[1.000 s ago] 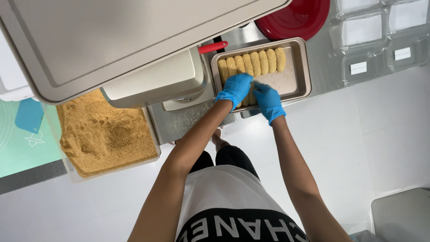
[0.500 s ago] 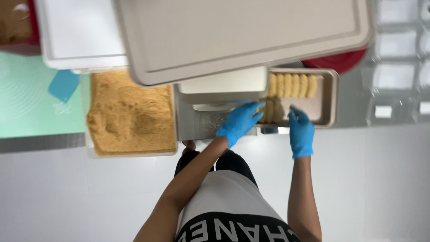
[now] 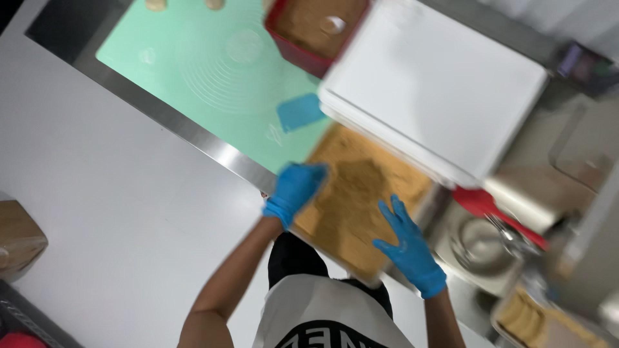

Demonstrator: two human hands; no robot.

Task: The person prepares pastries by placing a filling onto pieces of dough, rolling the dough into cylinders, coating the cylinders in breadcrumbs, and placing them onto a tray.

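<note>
1. Both gloved hands have left the metal tray of shaped pieces (image 3: 541,319), where they were half a second ago, and now sit over the shallow tray of golden crumbs (image 3: 361,193); the view has swung as well, so the metal tray now lies at the lower right edge.
2. Left hand (image 3: 295,190), in a blue glove, rests at the near left corner of the crumb tray, fingers curled downward. Motion blur hides whether it grips the rim or holds anything, so I cannot tell.
3. Right hand (image 3: 405,245), also gloved in blue, is spread wide with fingers apart, palm down at the near right part of the crumb bed. It holds nothing that shows.
4. Crumbs fill the tray in an uneven heap, thickest toward the middle. No shaped piece is visible lying in them.
5. Around the tray: a stack of white boards (image 3: 438,90) overlaps its far edge, a mint green mat (image 3: 213,71) with a small blue scraper (image 3: 300,111) lies to the left, a red tray (image 3: 309,32) of darker crumbs sits beyond, and a steel bowl (image 3: 480,241) with a red-handled tool (image 3: 483,205) stands to the right.
6. Judged from this, the step in hand is the crumb-coating stage, with the hands just arriving at the crumbs.
7. Next move seems to call for a steady hold on the tray and an open palm working through the crumbs.
</note>
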